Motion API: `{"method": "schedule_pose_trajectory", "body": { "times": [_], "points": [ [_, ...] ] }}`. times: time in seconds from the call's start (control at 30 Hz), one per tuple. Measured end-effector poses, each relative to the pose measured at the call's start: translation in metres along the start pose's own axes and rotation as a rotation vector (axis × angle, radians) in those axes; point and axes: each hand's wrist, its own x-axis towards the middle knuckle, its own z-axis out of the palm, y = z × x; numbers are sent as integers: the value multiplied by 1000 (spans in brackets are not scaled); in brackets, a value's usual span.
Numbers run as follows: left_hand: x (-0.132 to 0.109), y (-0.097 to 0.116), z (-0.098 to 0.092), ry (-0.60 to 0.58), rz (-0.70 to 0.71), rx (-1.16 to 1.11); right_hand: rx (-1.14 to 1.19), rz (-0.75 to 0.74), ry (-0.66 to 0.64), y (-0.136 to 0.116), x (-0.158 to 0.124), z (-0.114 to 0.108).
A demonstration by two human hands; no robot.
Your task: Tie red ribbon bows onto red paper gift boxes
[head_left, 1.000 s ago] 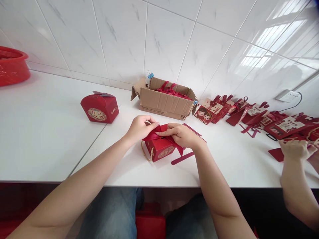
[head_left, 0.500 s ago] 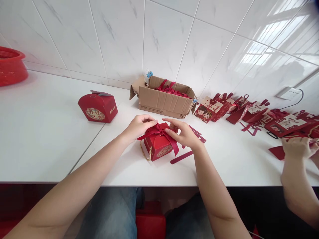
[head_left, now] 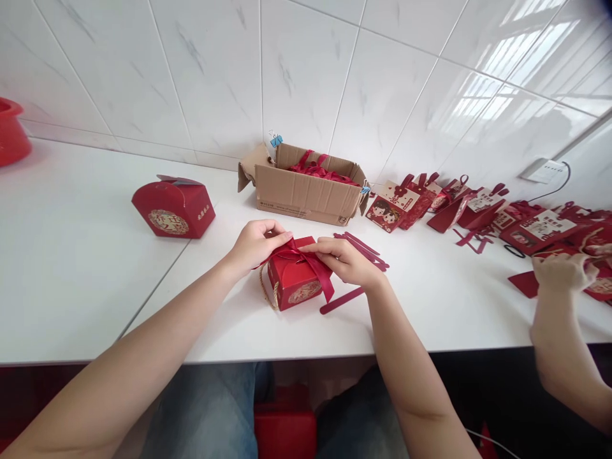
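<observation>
Ribbon [head_left: 322, 273] of red satin crosses a gold-printed red gift box [head_left: 291, 281] toward the front edge of the worktop [head_left: 90, 274]. Left hand [head_left: 259, 246] pinches ribbon, apparently to steady it; right hand [head_left: 348, 261] touches it, grip unclear. Ribbon-filled carton [head_left: 301, 194] stands by the back edge, likely for reach.

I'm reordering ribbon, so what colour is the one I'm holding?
Deep, shiny red; the ribbon shows best in the head view.

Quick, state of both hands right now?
Left hand: closed, pinching the ribbon.
Right hand: fingers bent at the ribbon on the box; grip can't be told.
</observation>
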Motion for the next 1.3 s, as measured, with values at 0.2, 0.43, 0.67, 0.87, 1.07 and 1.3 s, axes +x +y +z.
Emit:
{"method": "schedule_pose_trajectory", "body": {
  "times": [0.2, 0.43, 0.67, 0.87, 1.07, 1.3],
  "points": [
    [0, 1, 0, 15, 36, 41, 22, -3, -51, 2, 0, 0],
    [-1, 3, 1, 23, 33, 52, -4, -8, -55, -3, -1, 0],
    [-3, 5, 0, -17, 20, 17, -2, -2, -31, -3, -2, 3],
    [-2, 4, 0, -9, 47, 49, -70, -23, -86, -3, -4, 2],
    [-1, 2, 4, 37, 69, 80, -117, -24, -159, -5, -4, -2],
    [1, 0, 4, 38, 46, 19, -112, -41, -203, -6, -2, -5]
  ]
}}
